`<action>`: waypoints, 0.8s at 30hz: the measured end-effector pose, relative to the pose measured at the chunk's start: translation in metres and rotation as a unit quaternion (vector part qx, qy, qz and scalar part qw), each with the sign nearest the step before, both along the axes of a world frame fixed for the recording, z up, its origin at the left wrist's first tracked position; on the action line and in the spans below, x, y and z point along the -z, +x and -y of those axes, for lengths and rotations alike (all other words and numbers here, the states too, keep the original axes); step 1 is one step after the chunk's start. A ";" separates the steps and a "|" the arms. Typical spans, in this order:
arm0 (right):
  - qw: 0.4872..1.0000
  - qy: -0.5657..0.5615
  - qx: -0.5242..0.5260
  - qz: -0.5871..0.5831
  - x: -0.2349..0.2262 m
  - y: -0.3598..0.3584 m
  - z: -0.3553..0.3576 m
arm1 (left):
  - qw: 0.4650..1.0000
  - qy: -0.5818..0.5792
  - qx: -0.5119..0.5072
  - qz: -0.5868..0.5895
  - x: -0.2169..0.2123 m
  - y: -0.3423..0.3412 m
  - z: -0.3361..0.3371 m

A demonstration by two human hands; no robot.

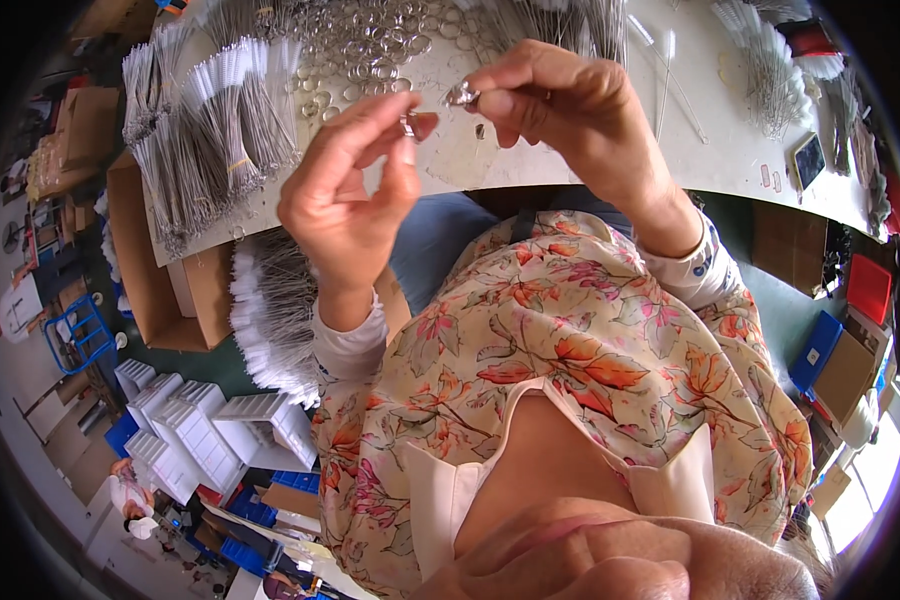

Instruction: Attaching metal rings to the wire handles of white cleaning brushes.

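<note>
Over the near edge of the worktable (440, 165), my left hand (348, 185) is raised with thumb and fingers closed on a small shiny metal ring (408, 124). A short gap away, my right hand (575, 115) pinches a cluster of small silvery metal pieces (461, 95), partly hidden by the fingers; they look like rings. Beyond my hands lies a loose pile of metal rings (375, 60) on the tabletop. Below the right fingertips sits a tiny dark piece (480, 131), too small to name.
Bundles of white-bristled wire brushes (235, 120) crowd the table's left, with another bundle (770, 85) at right. Two loose brushes (667, 75) lie near my right hand. A phone (808, 161) rests at the right edge. A cardboard box (160, 290) and white plastic bins (195, 425) stand at left.
</note>
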State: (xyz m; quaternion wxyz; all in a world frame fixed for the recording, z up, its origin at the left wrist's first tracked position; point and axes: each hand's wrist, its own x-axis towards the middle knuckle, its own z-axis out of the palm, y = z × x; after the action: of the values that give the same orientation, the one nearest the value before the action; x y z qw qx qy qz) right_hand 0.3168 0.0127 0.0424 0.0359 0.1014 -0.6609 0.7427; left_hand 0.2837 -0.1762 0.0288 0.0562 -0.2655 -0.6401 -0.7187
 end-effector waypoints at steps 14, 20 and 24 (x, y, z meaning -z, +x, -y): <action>0.993 -0.070 -0.073 0.058 0.008 -0.009 0.010 | 0.947 -0.164 -0.096 -0.259 0.004 -0.005 -0.008; 0.984 -0.083 -0.095 0.126 0.005 -0.010 0.005 | 0.984 -0.098 -0.050 -0.143 0.000 -0.006 -0.004; 0.981 -0.106 -0.087 0.138 0.010 -0.010 0.005 | 0.942 -0.214 -0.063 -0.250 -0.005 -0.007 -0.001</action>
State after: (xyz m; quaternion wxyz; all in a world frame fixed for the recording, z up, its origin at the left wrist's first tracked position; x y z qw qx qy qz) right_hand 0.3065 0.0080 0.0322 -0.1099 0.0512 -0.5653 0.8159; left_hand 0.2763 -0.1754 0.0335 0.2012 -0.4018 -0.7596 -0.4702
